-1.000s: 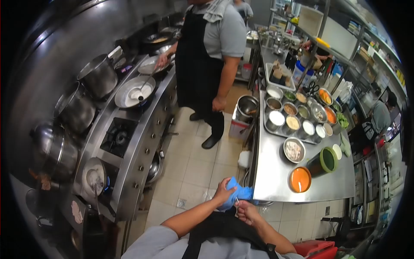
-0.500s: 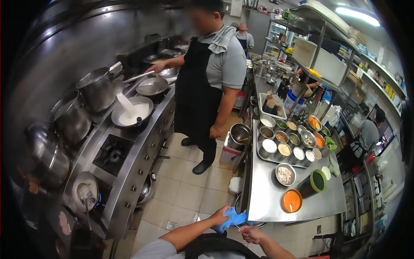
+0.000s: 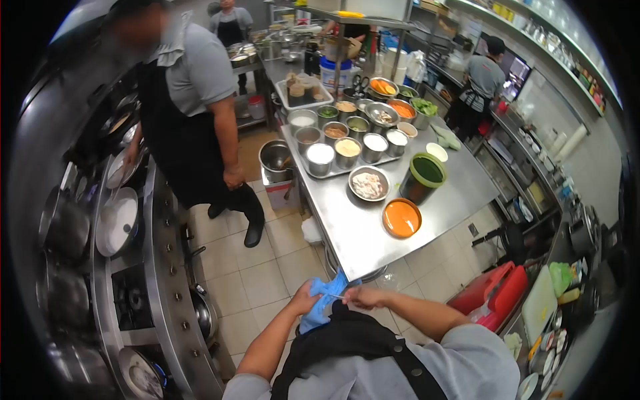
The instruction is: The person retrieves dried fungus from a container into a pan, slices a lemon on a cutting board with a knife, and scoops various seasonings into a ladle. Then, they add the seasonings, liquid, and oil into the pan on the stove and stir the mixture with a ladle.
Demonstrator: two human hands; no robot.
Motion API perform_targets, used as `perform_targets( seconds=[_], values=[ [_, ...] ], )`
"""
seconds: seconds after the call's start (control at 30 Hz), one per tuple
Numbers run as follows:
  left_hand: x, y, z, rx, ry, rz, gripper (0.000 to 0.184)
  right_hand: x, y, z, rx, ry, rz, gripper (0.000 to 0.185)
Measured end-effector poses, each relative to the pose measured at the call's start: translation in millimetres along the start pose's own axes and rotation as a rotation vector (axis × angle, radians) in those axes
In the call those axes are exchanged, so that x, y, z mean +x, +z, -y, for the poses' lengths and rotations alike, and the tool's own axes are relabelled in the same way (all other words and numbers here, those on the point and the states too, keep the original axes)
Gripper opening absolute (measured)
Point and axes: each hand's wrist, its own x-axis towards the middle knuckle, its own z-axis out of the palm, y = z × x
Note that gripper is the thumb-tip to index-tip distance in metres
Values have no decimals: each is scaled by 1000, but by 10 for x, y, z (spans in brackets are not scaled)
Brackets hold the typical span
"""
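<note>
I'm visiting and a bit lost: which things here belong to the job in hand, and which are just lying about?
In the job: left hand with what looks like blue cloth; right hand with a thin pale rod.

Apparently just nearby: orange liquid; green-rimmed container; red case.

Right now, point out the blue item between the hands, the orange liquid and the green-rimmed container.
Blue item [image 3: 323,302]: head view, on its crumpled middle.
Orange liquid [image 3: 402,218]: head view, middle of its surface.
Green-rimmed container [image 3: 415,191]: head view, on its dark outer wall.
</note>
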Motion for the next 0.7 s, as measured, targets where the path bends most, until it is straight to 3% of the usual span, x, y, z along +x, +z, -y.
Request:
perform_targets(
  seconds=[0.03,0.07,0.13,0.17,0.23,0.27,0.3,0.43,0.53,0.57,0.6,0.67,0.7],
  values=[
    [33,-37,-200,-40,67,190,31,35,-147,-29,-193,-153,14,14],
    [72,-54,-344,-39,66,216,31,50,-241,27,-199,-99,24,15],
    [154,-54,-531,310,73,193,24,15,-244,87,-193,-44,20,16],
    [171,-49,-456,307,79,206,24,-13,-168,135,-148,-50,-20,16],
    [233,-42,-236,198,29,-37,21,68,-88,134,-111,-57,-65,17],
    [205,-74,-468,210,-34,-88,22,190,18,-44,110,-76,-36,16],
    [204,-59,-417,207,-32,-90,22,277,103,-190,327,-98,-7,20],
    [89,-17,-262,256,-58,11,27,8,257,-192,280,-29,-34,16],
    [162,65,-324,471,185,252,29,-216,-65,-33,-332,-16,-133,19],
    [226,78,-314,465,177,253,29,-208,-120,-86,-613,-250,-288,22],
    [283,81,-312,536,226,245,30,-264,-129,56,-930,-346,-334,24],
    [297,47,-248,602,266,250,31,-574,-34,353,-1036,-293,-390,23],
    [314,-49,-191,533,83,79,31,-715,22,475,-1000,-251,-417,22]
  ],
)
